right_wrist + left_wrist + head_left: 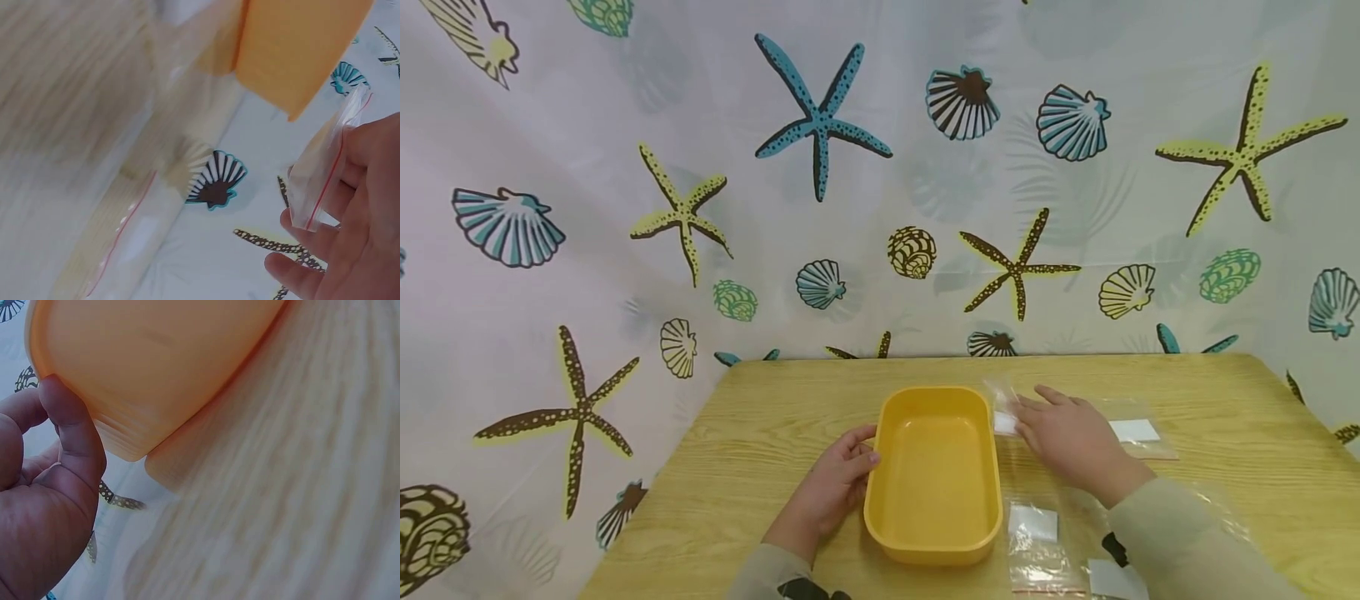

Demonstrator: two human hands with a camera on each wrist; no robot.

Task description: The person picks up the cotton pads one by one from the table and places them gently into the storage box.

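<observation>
A yellow rectangular plastic tub [934,475] stands on the table with nothing visible inside. My left hand [835,482] grips its left rim, the thumb on the edge and fingers against the outside wall; the left wrist view shows the thumb [70,419] on the rim. Right of the tub, my right hand [1073,442] pinches a clear zip bag [322,178] with a red seal line, raised upright beside the tub's far right corner. A white label [1006,422] shows by this bag. The right thumb's hold is partly hidden in the head view.
More clear zip bags with white labels lie right of the tub: one behind the right hand [1135,431], one near the tub's front right corner [1033,525], and another partly under the right sleeve [1116,577]. A shell-patterned curtain [880,167] hangs behind the wooden table [775,408].
</observation>
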